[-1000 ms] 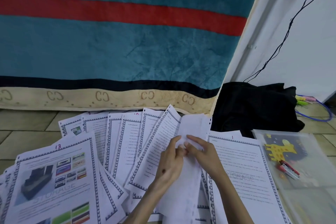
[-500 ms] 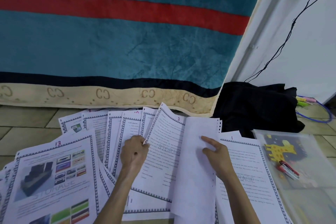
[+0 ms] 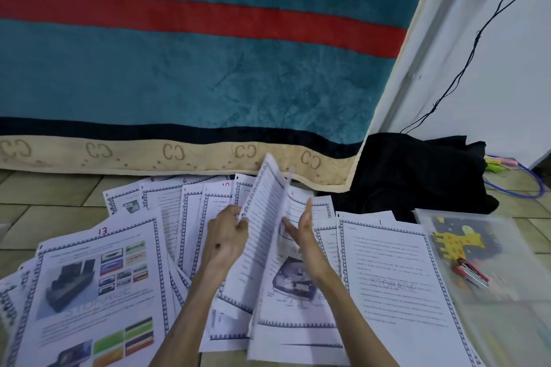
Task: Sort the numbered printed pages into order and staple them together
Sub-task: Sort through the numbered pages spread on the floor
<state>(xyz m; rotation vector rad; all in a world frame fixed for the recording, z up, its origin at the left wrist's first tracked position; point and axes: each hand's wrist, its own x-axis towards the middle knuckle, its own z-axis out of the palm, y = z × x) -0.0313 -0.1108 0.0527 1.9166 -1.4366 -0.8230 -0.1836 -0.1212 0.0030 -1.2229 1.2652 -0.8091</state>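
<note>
left hand [image 3: 228,237] pinches raised page [image 3: 262,217].

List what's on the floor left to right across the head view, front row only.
Page 13 → left hand holding a lifted page → right hand → page 1 → plastic folder with red stapler.

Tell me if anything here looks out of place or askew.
The pages lie fanned and overlapping on the floor, not squared. The left hand holds one sheet tilted up. The stapler lies on a plastic folder, apart.
</note>
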